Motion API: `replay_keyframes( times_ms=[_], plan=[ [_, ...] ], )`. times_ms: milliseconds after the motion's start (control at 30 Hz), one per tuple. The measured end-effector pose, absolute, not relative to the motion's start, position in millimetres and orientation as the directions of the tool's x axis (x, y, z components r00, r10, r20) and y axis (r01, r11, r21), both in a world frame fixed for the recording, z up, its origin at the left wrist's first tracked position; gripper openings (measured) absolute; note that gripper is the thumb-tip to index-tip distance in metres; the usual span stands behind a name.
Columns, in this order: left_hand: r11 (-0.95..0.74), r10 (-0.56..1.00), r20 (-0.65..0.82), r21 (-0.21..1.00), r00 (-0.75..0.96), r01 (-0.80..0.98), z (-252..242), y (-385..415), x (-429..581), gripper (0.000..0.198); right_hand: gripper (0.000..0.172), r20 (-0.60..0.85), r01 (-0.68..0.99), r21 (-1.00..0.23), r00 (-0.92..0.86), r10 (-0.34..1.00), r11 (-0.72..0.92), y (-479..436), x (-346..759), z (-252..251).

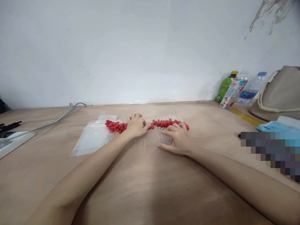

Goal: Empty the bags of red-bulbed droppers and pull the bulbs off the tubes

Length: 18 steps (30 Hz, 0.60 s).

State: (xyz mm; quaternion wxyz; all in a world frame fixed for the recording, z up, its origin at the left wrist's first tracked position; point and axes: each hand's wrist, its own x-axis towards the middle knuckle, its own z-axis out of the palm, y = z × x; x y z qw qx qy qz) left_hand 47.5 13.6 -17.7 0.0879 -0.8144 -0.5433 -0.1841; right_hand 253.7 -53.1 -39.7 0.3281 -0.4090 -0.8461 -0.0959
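A row of clear, thin glass droppers [150, 140] lies on the table, with red rubber bulbs [162, 123] along its far side. More red bulbs [116, 126] are heaped at the left, beside my left hand [136, 125]. That hand rests over the middle of the bulbs, its thumb stretched to the right, apart from the bent fingers. My right hand [177, 137] lies on the right part of the droppers, thumb and forefinger spread, other fingers near the bulbs. Neither hand visibly holds anything. What lies under the palms is hidden.
Clear zip bags [92, 139] lie left of the bulbs. A grey cable [61, 118] runs to a white object [17, 143] at far left. Bottles [252, 89], a carton [231, 93], a beige bag [278, 90] and a blue packet [272, 126] stand or lie at right. A wall rises behind.
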Motion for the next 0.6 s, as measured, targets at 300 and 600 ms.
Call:
replay_keyframes(
  times_ms=[300,600],
  plan=[
    [-0.37,0.879,0.352,0.078,0.322,0.926,-23,19,55,0.033,0.091,0.386,0.537,-0.135,-0.745,0.543,0.833,-40,282,-28],
    [-0.294,0.899,0.367,0.102,0.238,0.951,-17,16,63,0.03,0.083,0.379,0.603,-0.161,-0.693,0.613,0.781,-32,293,-31]
  ],
)
